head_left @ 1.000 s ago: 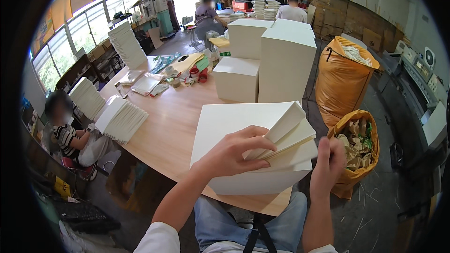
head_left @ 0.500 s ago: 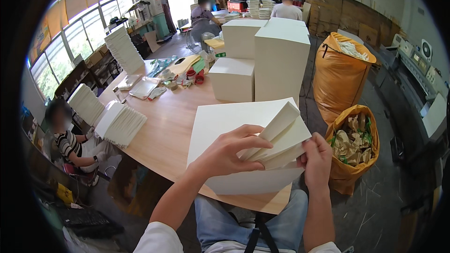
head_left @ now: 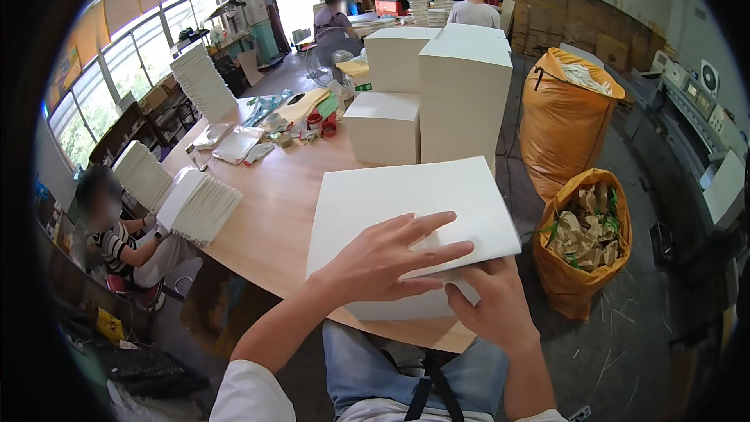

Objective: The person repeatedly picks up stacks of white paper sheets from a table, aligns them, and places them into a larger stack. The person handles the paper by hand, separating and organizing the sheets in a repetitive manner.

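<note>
A thick stack of white paper sheets (head_left: 375, 187) lies before me at the table's near edge. My left hand (head_left: 387, 259) rests on top of it, its fingers spread and palm down. At the near right corner, my right hand (head_left: 500, 302) has its fingers tucked under the raised upper sheets. Its thumb shows lower down, apart from the index finger. The raised sheets hide the other fingertips. Beyond them stand a tall white paper stack (head_left: 466, 105), a lower one (head_left: 383, 129) and another (head_left: 400, 62) behind.
Tape rolls (head_left: 322, 123) and small packets (head_left: 237, 145) lie on the wooden table (head_left: 273, 223). Fanned paper stacks (head_left: 201, 205) stand along its left side, where a person (head_left: 129, 234) sits. Orange sacks (head_left: 566, 129) stand on the floor at right. Two people work farther back.
The curled-up upper sheets have been laid flat. My left hand has gone from gripping them to lying spread on top. My right hand has moved left, under their edge.
</note>
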Demonstrator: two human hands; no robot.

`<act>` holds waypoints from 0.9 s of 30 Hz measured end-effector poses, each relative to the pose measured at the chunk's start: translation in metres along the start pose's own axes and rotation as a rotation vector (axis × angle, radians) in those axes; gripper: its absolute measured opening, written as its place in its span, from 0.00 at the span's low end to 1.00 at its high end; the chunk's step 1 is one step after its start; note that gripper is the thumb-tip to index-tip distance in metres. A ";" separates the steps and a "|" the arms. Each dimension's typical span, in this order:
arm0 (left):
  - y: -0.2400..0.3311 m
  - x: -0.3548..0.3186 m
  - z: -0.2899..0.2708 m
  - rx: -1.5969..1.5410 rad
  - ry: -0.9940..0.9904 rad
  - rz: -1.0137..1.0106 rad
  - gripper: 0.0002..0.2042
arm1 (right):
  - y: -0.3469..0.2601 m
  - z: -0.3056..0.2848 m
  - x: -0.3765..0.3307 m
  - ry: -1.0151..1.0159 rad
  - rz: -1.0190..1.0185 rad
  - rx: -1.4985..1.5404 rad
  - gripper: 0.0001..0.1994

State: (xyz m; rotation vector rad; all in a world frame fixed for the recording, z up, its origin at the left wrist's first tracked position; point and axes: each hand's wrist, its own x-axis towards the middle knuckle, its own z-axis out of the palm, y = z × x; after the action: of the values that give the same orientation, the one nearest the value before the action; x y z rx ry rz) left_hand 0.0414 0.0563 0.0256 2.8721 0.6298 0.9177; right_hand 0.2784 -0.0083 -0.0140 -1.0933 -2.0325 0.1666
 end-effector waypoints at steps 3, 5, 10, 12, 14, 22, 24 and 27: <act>-0.001 0.001 0.000 -0.019 0.019 -0.056 0.33 | 0.000 -0.001 -0.001 0.002 0.013 0.009 0.18; -0.002 0.000 0.000 -0.050 -0.046 -0.177 0.32 | -0.002 -0.002 0.002 0.005 0.032 0.011 0.18; -0.011 0.002 0.008 -0.010 0.015 -0.182 0.31 | -0.007 -0.003 0.007 0.017 0.052 0.020 0.18; -0.014 0.002 0.011 0.075 0.094 -0.088 0.31 | -0.003 -0.005 0.004 0.049 0.048 0.058 0.16; -0.013 0.001 0.013 0.044 0.065 -0.120 0.32 | 0.010 -0.009 -0.005 0.159 0.109 0.075 0.13; -0.003 0.000 0.010 -0.126 0.055 -0.274 0.35 | 0.023 -0.051 0.004 -0.159 0.581 -0.092 0.20; -0.004 0.000 0.010 -0.192 0.065 -0.323 0.33 | 0.016 -0.050 0.015 0.040 0.588 0.118 0.20; -0.008 0.002 0.005 -0.181 0.080 -0.200 0.26 | 0.003 -0.025 0.026 0.212 0.359 -0.020 0.22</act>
State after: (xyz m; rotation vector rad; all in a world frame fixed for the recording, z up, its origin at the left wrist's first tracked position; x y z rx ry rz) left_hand 0.0424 0.0649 0.0206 2.5707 0.7801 1.0055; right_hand 0.2904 0.0073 0.0168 -1.4203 -1.6428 0.2033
